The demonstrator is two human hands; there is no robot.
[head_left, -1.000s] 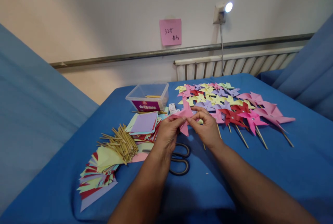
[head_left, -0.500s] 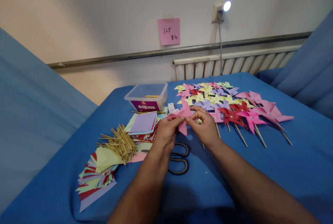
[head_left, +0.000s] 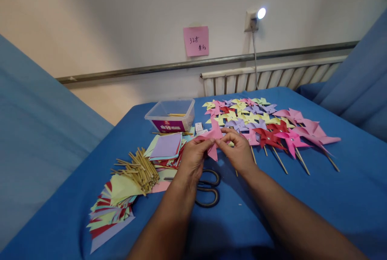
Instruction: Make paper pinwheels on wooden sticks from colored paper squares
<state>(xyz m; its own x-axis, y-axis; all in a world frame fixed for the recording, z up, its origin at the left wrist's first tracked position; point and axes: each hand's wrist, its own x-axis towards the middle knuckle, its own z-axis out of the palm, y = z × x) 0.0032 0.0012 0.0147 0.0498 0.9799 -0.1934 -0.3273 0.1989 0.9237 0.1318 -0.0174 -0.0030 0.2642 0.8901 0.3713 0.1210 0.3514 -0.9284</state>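
Note:
A pink paper pinwheel [head_left: 214,130] is held up over the table between both hands. My left hand [head_left: 195,154] pinches it near the centre from the left. From the right, my right hand [head_left: 238,151] grips it with thumb and fingers closed, the two thumbs almost meeting at the middle. Whether a pin or stick is in the fingers is hidden. Below my left hand lie black-handled scissors [head_left: 210,195], their blades partly behind the wrist. Finished pinwheels [head_left: 267,135] in pink, red, yellow and purple lie in rows to the right, several with sticks showing.
On the left are a pile of thin sticks [head_left: 142,173], a fan of coloured paper [head_left: 110,215] and stacked paper squares [head_left: 165,146]. Behind them stands a clear plastic box [head_left: 171,125] with sticks inside, beside a small white box [head_left: 199,127]. A radiator [head_left: 272,78] lines the wall.
Both hands keep their hold on the pink pinwheel, with the thumbs slightly closer at its centre. The whole view has shifted a little, so things appear lower.

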